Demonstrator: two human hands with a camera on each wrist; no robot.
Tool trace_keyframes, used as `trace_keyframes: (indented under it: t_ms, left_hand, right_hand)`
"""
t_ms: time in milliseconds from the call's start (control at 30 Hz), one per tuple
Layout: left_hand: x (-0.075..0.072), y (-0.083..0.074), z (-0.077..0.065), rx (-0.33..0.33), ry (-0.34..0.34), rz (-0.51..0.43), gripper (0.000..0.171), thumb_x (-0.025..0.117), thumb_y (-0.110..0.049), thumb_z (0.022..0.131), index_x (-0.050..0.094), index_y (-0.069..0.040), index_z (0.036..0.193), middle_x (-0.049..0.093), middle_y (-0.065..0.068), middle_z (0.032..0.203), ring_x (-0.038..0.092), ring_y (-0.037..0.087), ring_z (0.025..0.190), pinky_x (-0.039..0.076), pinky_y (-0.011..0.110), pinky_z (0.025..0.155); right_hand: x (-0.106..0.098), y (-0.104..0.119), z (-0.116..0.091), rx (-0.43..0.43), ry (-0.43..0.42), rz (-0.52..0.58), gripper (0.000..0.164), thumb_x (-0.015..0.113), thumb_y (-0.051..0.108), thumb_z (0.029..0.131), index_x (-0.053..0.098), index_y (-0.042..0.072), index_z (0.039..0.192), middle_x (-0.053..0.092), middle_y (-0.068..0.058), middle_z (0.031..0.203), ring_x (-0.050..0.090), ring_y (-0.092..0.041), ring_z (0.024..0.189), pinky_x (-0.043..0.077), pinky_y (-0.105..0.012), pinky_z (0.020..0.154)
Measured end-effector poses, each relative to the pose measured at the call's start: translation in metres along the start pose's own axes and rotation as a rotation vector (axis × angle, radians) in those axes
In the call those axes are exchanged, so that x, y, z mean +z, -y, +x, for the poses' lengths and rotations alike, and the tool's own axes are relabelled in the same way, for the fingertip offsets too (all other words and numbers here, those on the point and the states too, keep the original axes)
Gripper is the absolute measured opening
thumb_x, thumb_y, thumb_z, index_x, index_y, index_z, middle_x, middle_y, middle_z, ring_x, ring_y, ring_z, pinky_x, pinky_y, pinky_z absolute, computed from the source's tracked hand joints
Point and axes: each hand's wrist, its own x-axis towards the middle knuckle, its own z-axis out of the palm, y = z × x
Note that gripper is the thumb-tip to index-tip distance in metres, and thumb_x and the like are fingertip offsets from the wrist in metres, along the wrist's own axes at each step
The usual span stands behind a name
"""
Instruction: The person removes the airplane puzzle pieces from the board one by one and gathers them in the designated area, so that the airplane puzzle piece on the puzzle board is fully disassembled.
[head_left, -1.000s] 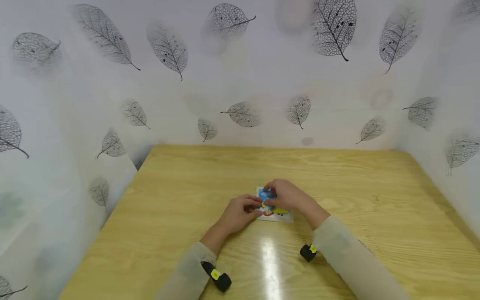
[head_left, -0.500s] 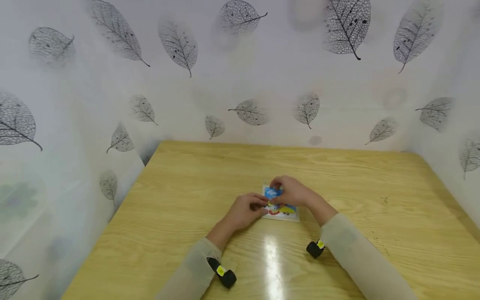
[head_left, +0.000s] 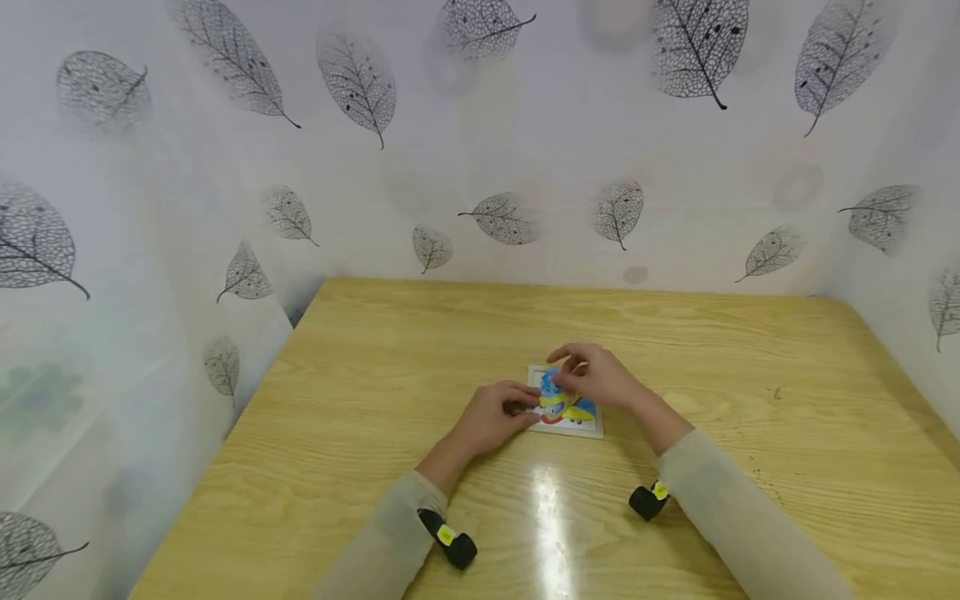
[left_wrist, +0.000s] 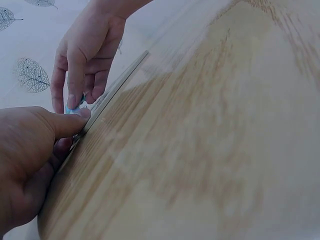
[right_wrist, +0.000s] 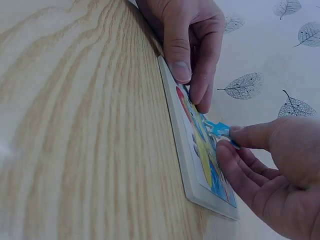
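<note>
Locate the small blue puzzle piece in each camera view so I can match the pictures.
Head: blue puzzle piece just right of centre, under the right hand, over the puzzle board.
Left wrist: a blue sliver at left, under the right hand's fingertips.
Right wrist: right of centre, pinched by the right hand above the board.
Shared landmark: the puzzle board's pale edge, steadied by the left hand.

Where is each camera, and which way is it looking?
Head: up on the head, looking forward and down at the table, the puzzle, both hands and sleeves.
Left wrist: low on the left wrist, looking along the board's edge; left hand close, right hand beyond.
Right wrist: low on the right wrist; right hand pinches a blue piece, left hand holds the board.
All three show both hands and the puzzle.
</note>
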Motion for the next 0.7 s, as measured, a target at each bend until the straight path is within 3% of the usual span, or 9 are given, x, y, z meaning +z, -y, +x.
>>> trace_keyframes:
  t_ms: [233,367,533,700]
  left_hand:
    - [0.003,0.001,-0.001,-0.009,-0.006,-0.005,0.02,0.075,-0.016,0.09,0.077,-0.005,0.106,0.071,0.006,0.121,0.068,0.015,0.098,0.054,0.019,0.081]
    - [0.005,-0.001,-0.001,-0.021,0.004,-0.012,0.019,0.075,-0.017,0.09,0.077,-0.005,0.106,0.071,0.006,0.122,0.067,0.014,0.097,0.054,0.018,0.081]
    - [0.003,-0.002,0.0,-0.057,0.003,-0.007,0.018,0.076,-0.017,0.09,0.077,-0.007,0.105,0.071,0.003,0.122,0.066,0.011,0.095,0.053,0.018,0.079]
    - [0.001,-0.002,0.001,-0.092,0.003,-0.021,0.016,0.076,-0.018,0.09,0.077,-0.009,0.103,0.071,0.002,0.122,0.064,0.01,0.094,0.053,0.019,0.079]
  right_hand:
    - [-0.01,-0.008,-0.015,0.111,-0.018,0.214,0.033,0.064,0.015,0.098,0.062,-0.005,0.124,0.058,-0.02,0.113,0.073,-0.02,0.087,0.062,-0.032,0.075]
    - [-0.021,-0.018,-0.028,0.181,-0.063,0.315,0.037,0.065,0.013,0.098,0.059,-0.008,0.127,0.058,-0.02,0.112,0.072,-0.016,0.088,0.061,-0.03,0.079]
    - [-0.031,-0.032,-0.039,0.209,-0.111,0.381,0.039,0.066,0.01,0.097,0.055,-0.012,0.127,0.062,-0.015,0.108,0.072,-0.013,0.087,0.061,-0.029,0.08]
    - [-0.037,-0.039,-0.047,0.252,-0.157,0.381,0.041,0.066,0.014,0.097,0.055,-0.01,0.128,0.065,-0.009,0.108,0.071,-0.011,0.087,0.06,-0.029,0.081]
